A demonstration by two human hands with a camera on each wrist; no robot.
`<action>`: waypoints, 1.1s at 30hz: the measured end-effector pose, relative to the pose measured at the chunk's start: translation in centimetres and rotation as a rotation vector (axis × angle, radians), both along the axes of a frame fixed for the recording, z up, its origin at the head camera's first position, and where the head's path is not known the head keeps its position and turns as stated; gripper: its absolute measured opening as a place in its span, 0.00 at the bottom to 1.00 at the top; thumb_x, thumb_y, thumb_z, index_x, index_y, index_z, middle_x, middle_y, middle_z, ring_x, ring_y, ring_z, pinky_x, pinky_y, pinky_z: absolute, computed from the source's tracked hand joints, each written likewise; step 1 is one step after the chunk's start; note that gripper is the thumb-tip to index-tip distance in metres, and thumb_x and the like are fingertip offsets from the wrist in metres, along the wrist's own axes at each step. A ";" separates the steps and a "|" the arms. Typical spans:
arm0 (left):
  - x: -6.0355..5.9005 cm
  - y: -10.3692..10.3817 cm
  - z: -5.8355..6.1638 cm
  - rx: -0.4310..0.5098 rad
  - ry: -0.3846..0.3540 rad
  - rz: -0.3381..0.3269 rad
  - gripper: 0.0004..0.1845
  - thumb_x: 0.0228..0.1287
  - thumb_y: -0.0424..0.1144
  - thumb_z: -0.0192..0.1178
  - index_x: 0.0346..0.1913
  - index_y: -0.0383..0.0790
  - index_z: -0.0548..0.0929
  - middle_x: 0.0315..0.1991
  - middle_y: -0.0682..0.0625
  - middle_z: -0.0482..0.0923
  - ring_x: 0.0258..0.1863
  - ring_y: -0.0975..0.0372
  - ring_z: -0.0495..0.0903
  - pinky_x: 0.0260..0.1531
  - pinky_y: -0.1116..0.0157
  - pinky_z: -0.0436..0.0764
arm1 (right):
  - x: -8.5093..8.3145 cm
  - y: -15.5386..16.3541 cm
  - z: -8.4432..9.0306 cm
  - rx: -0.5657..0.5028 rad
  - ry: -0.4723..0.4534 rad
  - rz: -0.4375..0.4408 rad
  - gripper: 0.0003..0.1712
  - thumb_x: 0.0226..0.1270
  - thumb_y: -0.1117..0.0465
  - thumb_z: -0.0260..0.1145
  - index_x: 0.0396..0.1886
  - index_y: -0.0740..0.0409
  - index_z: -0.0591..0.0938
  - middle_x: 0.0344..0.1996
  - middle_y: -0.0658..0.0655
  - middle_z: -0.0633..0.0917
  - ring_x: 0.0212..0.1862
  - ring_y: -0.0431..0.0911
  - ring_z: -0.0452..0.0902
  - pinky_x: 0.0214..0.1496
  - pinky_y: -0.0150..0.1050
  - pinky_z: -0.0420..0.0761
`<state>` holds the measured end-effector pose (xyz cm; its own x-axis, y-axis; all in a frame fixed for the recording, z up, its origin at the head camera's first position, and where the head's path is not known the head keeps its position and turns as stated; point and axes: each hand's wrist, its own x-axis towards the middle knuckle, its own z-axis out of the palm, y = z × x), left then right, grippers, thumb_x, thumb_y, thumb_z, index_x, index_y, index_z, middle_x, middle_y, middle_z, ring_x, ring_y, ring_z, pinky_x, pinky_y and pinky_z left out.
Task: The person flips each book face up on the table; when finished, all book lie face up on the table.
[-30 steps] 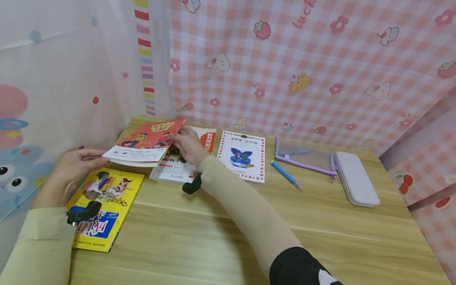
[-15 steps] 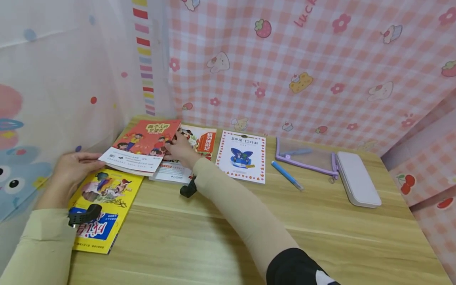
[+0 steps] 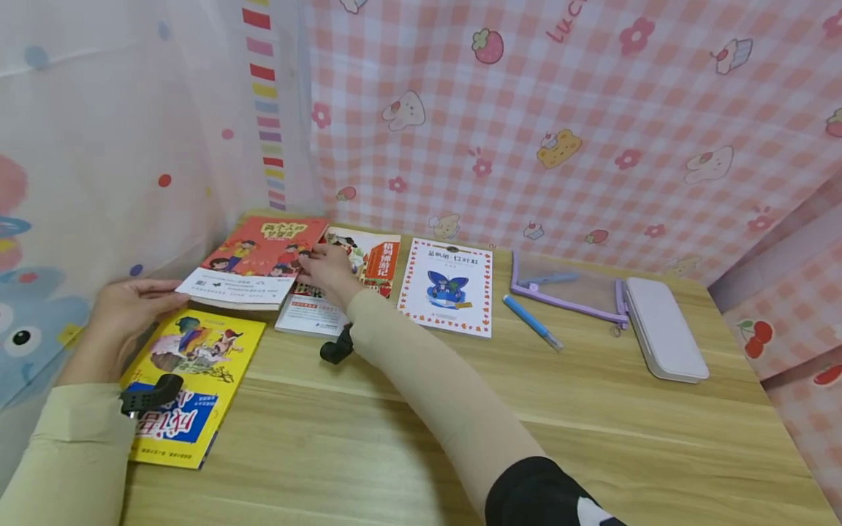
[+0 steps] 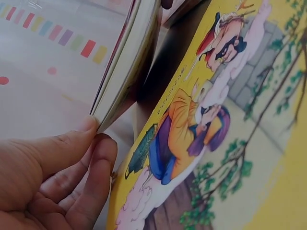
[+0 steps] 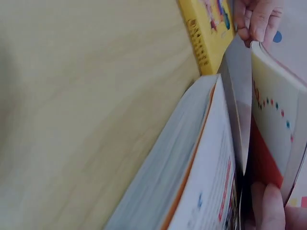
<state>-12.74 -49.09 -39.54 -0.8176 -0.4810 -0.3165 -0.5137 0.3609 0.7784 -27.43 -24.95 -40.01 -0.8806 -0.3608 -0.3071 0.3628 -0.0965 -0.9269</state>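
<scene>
A red-and-white picture book (image 3: 263,248) lies tilted at the back left of the table, held by both hands. My left hand (image 3: 131,314) pinches its near left corner between thumb and fingers, which the left wrist view shows closely. My right hand (image 3: 329,274) grips its right edge; in the right wrist view, fingers (image 5: 268,206) sit at the book's edge. Partly under the red book and right hand lies a white-and-orange book (image 3: 380,267). Below the left hand is a yellow book (image 3: 217,358), its cover drawings large in the left wrist view.
To the right lie a white book with a blue butterfly (image 3: 447,288), a blue pen (image 3: 531,321), a clear pouch with purple trim (image 3: 569,310) and a pale case (image 3: 666,329). A checked pink curtain (image 3: 513,109) hangs behind the wooden table (image 3: 395,424).
The red book has come down from a raised, tilted position and shifted left, both hands moving with it. More of the white-and-orange book's upper part shows. The other items stay put.
</scene>
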 end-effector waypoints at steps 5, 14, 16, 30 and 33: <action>-0.1 0.1 -0.1 0.019 -0.009 0.021 0.31 0.75 0.47 0.60 0.74 0.35 0.69 0.69 0.32 0.69 0.60 0.45 0.74 0.34 0.73 0.74 | 0.6 -0.4 0.0 -0.006 0.012 -0.056 0.26 0.71 0.76 0.62 0.68 0.70 0.74 0.47 0.61 0.82 0.52 0.54 0.84 0.52 0.41 0.85; -0.2 -0.5 -1.0 -0.007 0.020 0.025 0.35 0.73 0.52 0.61 0.73 0.33 0.69 0.70 0.31 0.68 0.62 0.43 0.71 0.58 0.47 0.76 | 1.7 -0.5 0.9 0.252 0.114 0.203 0.32 0.76 0.63 0.62 0.76 0.59 0.65 0.70 0.58 0.72 0.67 0.50 0.72 0.65 0.45 0.77; -0.3 -0.6 -1.1 -0.003 0.016 0.033 0.34 0.73 0.51 0.61 0.73 0.33 0.69 0.70 0.31 0.68 0.62 0.43 0.71 0.58 0.46 0.76 | 2.0 -0.6 1.2 0.294 0.126 0.247 0.33 0.78 0.60 0.61 0.77 0.58 0.63 0.74 0.56 0.67 0.71 0.51 0.68 0.67 0.47 0.74; -0.3 -0.9 -1.5 -0.055 0.034 0.057 0.31 0.73 0.45 0.63 0.72 0.34 0.70 0.67 0.30 0.71 0.58 0.43 0.76 0.34 0.71 0.80 | 2.8 -1.2 0.9 0.251 0.102 0.246 0.38 0.76 0.58 0.61 0.81 0.55 0.58 0.78 0.54 0.61 0.75 0.52 0.61 0.73 0.49 0.68; -0.2 -0.8 -1.6 -0.045 0.016 0.067 0.31 0.73 0.44 0.62 0.73 0.35 0.69 0.68 0.31 0.70 0.61 0.41 0.74 0.46 0.59 0.83 | 2.9 -1.3 0.6 0.315 0.129 0.301 0.37 0.77 0.56 0.61 0.80 0.55 0.60 0.80 0.51 0.56 0.78 0.50 0.56 0.72 0.47 0.69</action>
<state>-12.97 -49.92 -41.17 -0.7877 -0.5485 -0.2804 -0.5254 0.3606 0.7707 -24.52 -26.24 -39.36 -0.7887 -0.5133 -0.3383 0.2114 0.2902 -0.9333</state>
